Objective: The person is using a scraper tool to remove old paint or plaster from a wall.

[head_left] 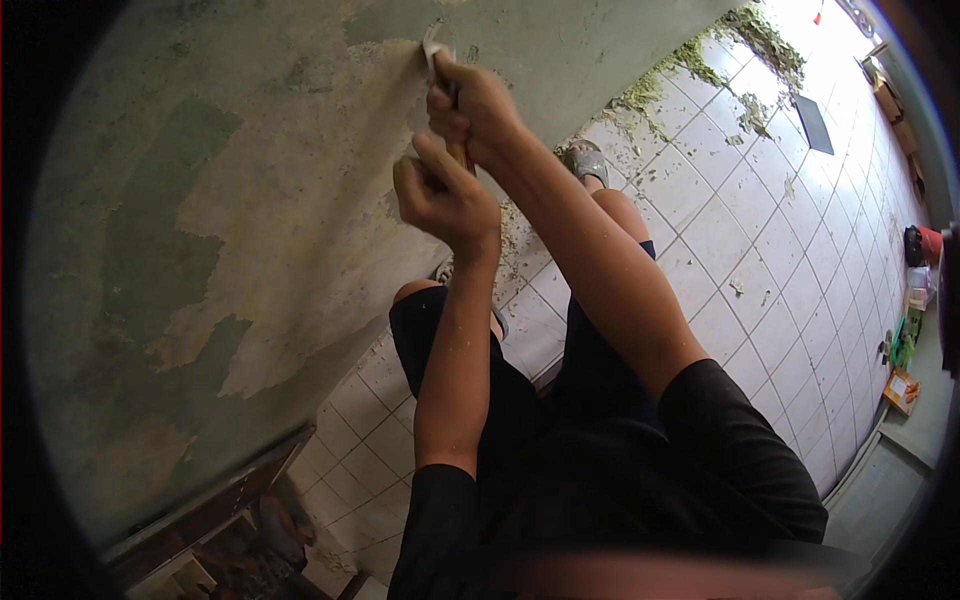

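My right hand [475,112] is wrapped round the handle of a scraper [433,48]. Its pale blade meets the wall [290,190], where paint has come off in patches. Below that fist, a short length of brown handle shows. My left hand [447,198] is curled into a loose fist close to the handle's lower end, with nothing seen sticking out of it. Whether it touches the handle I cannot tell.
Peeled flakes [690,65] are heaped and scattered over the white tiled floor [720,235]. A dark flat sheet [814,125] lies there too. Along the right side stand a red container [930,243] and an orange box [901,391]. Dark wooden furniture [215,510] is at lower left.
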Demonstrator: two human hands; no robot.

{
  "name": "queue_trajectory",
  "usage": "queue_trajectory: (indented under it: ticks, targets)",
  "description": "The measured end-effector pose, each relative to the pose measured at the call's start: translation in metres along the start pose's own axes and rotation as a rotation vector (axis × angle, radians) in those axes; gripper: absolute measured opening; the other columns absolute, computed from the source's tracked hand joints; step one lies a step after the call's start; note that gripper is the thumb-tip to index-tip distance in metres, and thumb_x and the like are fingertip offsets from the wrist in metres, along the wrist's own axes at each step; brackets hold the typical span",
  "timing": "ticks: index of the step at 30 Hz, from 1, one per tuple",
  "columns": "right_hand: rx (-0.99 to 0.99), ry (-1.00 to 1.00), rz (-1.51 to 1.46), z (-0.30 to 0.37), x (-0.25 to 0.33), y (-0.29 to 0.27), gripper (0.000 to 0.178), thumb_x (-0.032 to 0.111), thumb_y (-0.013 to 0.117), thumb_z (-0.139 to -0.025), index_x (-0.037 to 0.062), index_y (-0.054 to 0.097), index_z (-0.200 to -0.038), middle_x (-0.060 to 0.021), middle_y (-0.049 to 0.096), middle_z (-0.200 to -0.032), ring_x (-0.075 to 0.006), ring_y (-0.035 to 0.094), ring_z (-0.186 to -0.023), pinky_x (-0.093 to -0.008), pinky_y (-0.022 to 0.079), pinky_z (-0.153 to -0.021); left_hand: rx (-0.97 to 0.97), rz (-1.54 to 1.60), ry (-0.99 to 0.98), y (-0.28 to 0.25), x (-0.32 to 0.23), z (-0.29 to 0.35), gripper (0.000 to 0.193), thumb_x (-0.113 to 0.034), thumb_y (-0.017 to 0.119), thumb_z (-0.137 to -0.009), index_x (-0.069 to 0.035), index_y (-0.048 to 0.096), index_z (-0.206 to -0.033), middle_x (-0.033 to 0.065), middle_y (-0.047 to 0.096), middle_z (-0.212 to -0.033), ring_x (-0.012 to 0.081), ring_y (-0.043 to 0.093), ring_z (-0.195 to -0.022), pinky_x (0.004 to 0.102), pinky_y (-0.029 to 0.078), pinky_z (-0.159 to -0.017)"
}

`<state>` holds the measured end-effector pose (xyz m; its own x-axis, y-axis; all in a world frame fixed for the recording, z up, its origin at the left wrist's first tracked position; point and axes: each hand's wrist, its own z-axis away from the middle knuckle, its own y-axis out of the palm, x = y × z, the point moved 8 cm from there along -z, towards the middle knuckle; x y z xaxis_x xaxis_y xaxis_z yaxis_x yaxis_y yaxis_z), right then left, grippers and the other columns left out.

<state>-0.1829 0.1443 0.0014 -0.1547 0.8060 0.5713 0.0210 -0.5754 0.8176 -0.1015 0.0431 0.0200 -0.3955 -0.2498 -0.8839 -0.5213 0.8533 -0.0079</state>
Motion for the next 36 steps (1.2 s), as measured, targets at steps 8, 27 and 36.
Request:
queue_trajectory:
  ticks: [8, 27, 36]
  targets:
    - [-0.012, -0.052, -0.038, -0.001, 0.015, 0.0, 0.032, 0.029, 0.047, -0.109, 0.0062, 0.052, -0.087, -0.0046, 0.052, -0.063, -0.0103, 0.035, -0.042, -0.0286, 0.027, -0.04, 0.015, -0.086, 0.073, 0.009, -0.016, 0.008, 0.051, -0.033, 0.058, -0.107, -0.002, 0.042, -0.07, 0.0046, 0.053, -0.067, 0.0101, 0.05, -0.062, 0.0302, 0.046, -0.05]
    - [-0.041, -0.108, -0.024, -0.01, 0.03, 0.005, 0.032, 0.029, 0.05, -0.108, 0.006, 0.05, -0.086, -0.0062, 0.052, -0.062, -0.0115, 0.037, -0.041, -0.0291, 0.027, -0.038, 0.026, -0.055, -0.008, 0.014, -0.022, -0.01, 0.056, -0.04, 0.057, -0.106, 0.001, 0.044, -0.07, 0.007, 0.054, -0.067, 0.0123, 0.054, -0.056, 0.0288, 0.05, -0.046]
    - [-0.079, -0.059, 0.054, 0.0, 0.02, 0.009, 0.033, 0.03, 0.048, -0.109, 0.0062, 0.049, -0.086, -0.0041, 0.049, -0.06, -0.0106, 0.034, -0.041, -0.0283, 0.026, -0.039, -0.015, 0.075, -0.113, 0.009, -0.006, -0.001, 0.054, -0.037, 0.057, -0.107, 0.0, 0.044, -0.07, 0.0081, 0.056, -0.069, 0.012, 0.054, -0.056, 0.0294, 0.049, -0.046]
